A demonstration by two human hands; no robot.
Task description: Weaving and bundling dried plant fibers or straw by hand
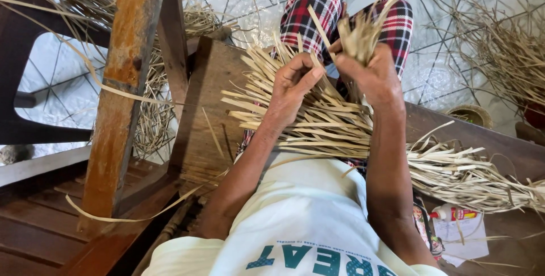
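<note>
Both hands, left hand [292,83] and right hand [366,71], grip dried straw strips [318,128] over lap.

Dry matt straw strips [318,122], fibrous; worn rough wood surface [204,117]; glossy tiled floor [437,77]; soft checked cloth trousers [309,9].

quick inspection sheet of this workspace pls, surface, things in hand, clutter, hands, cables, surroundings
surface: brown wooden bench, with loose strips lying on it.
job's things: pile of pale dried strips across the lap; a smaller bunch of strips held upright.
clutter: small bottle with a red cap on a paper sheet at lower right; one long loose strip curling over the wood.
grippers: left hand curled among the pile's strips; right hand closed round the bunch.
cables: nothing seen.
surroundings: patterned tiled floor, more strip heaps, rusty-looking wooden post, dark chair.
</note>
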